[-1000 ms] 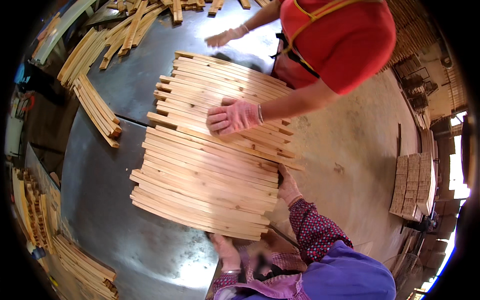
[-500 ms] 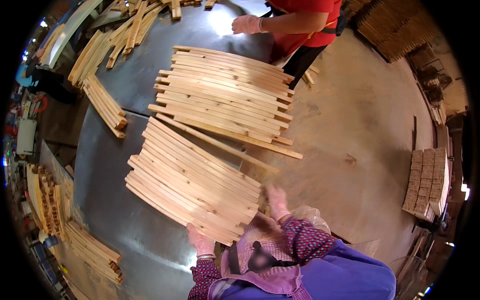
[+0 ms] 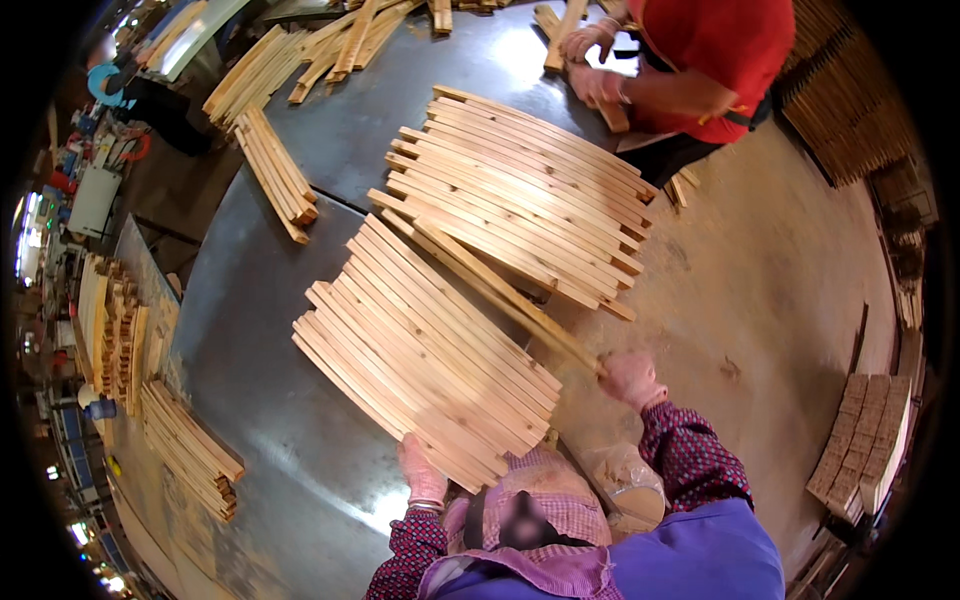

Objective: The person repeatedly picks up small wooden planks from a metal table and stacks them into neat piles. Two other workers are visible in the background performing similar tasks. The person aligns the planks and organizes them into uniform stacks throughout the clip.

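From the head camera I see 2 gloved hands at work on a grey metal table [image 3: 260,420]. My left hand [image 3: 422,475] lies flat, fingers together, against the near edge of a fanned batch of wooden slats [image 3: 420,350]. My right hand [image 3: 632,378] is closed around the near end of a single long slat [image 3: 495,290] that runs diagonally across that batch. A second batch of slats [image 3: 520,195] lies just beyond, where a co-worker in red [image 3: 715,50] handles another piece.
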A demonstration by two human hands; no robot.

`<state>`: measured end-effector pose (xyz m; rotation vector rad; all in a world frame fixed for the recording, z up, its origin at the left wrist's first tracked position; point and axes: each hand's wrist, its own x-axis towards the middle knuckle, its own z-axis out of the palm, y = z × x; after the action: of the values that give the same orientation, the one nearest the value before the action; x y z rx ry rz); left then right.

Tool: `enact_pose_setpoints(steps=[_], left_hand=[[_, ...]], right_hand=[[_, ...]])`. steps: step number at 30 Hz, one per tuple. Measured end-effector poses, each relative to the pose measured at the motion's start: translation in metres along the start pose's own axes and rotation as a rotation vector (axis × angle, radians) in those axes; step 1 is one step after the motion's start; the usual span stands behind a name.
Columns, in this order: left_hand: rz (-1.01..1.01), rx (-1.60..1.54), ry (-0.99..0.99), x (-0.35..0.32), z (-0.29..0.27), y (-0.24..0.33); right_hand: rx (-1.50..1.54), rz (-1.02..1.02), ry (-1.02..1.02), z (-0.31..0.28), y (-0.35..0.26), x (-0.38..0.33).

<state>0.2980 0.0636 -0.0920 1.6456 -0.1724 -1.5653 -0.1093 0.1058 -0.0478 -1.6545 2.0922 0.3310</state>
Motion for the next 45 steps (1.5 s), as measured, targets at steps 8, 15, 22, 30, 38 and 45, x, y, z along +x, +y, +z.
enact_pose_setpoints(steps=[8, 15, 22, 30, 38, 45], left_hand=[[0.107, 0.187, 0.09, -0.024, 0.022, 0.025], [0.561, 0.055, -0.401, -0.043, 0.07, 0.065], [0.48, 0.235, -0.127, 0.015, 0.166, 0.236], [0.715, 0.818, 0.081, 0.244, 0.139, 0.37], [0.612, 1.261, 0.11, 0.351, 0.214, 0.391], [0.744, 1.098, -0.27, 0.308, 0.131, 0.377]], right_hand=[[0.206, -0.032, 0.114, -0.057, -0.044, -0.031], [0.4, -0.347, 0.645, -0.129, -0.093, -0.038], [0.425, -0.672, 0.449, -0.154, -0.305, 0.053], [0.588, -0.123, 0.326, -0.132, -0.279, 0.115], [0.753, -0.218, 0.426, -0.083, -0.194, 0.183], [1.049, -0.228, 0.374, -0.062, -0.181, 0.225]])
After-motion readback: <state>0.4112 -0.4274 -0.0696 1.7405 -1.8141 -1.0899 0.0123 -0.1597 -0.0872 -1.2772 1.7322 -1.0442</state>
